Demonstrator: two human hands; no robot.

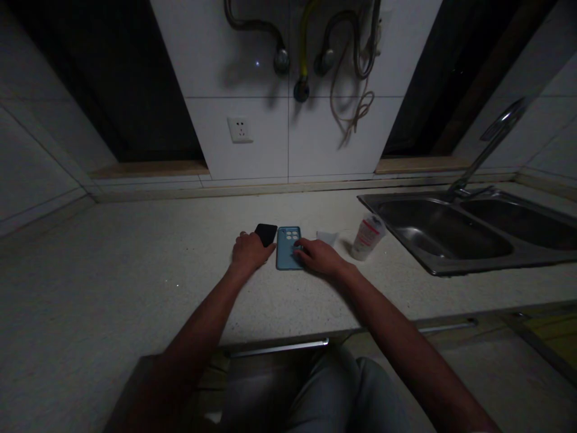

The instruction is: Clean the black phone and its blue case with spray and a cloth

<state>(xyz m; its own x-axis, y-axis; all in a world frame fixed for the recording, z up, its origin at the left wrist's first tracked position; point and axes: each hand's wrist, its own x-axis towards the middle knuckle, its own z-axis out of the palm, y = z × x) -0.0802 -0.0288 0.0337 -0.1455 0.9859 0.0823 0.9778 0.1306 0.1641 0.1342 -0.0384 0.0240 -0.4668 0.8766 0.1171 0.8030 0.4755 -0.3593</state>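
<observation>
A black phone [266,233] lies flat on the counter, its lower left part covered by my left hand [250,250]. The fingers curl along its left side and the thumb reaches toward its lower right, so that hand is closed on it. Just to the right is a blue phone case [285,254] with camera cutouts at its top. My right hand [321,256] is closed at the case's right edge, thumb and fingertips over its surface. The case's right side is partly hidden by those fingers. Behind my right hand lies a pale flat sheet [327,237], partly covered.
A clear plastic cup [368,237] with red print leans right of my right hand. Farther right is a steel double sink [433,267] with a faucet [489,141]. A wall socket [240,130] and hoses [303,45] are on the tiled wall behind the counter [135,258].
</observation>
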